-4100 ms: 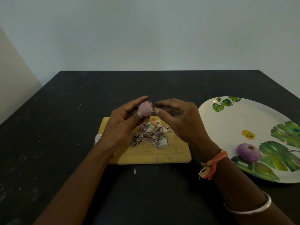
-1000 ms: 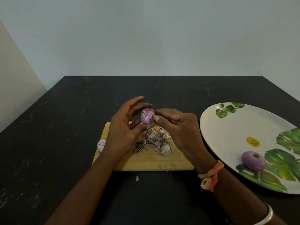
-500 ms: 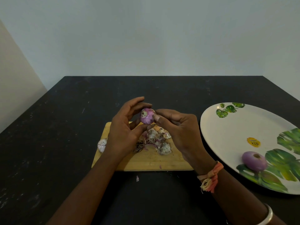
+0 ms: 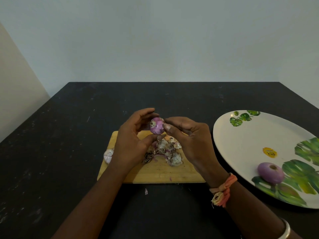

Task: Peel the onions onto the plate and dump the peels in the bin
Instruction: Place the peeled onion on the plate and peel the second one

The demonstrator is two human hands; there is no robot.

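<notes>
A small purple onion (image 4: 156, 125) is held above the wooden cutting board (image 4: 155, 173), its root end facing me. My left hand (image 4: 133, 144) grips it between thumb and fingers. My right hand (image 4: 188, 140) pinches the onion's right side with thumb and fingertips. A heap of dry onion peels (image 4: 166, 151) lies on the board beneath my hands. One peeled purple onion (image 4: 270, 172) rests on the white leaf-print plate (image 4: 241, 144) at the right. No bin is in view.
An unpeeled onion (image 4: 108, 155) sits at the board's left edge, partly hidden by my left wrist. A loose peel scrap (image 4: 146, 191) lies on the black table (image 4: 60, 152) in front of the board. Walls close the far side and left.
Since four seconds ago the onion has turned in my fingers, so its root end now faces me. Over the last second the hands have barely moved.
</notes>
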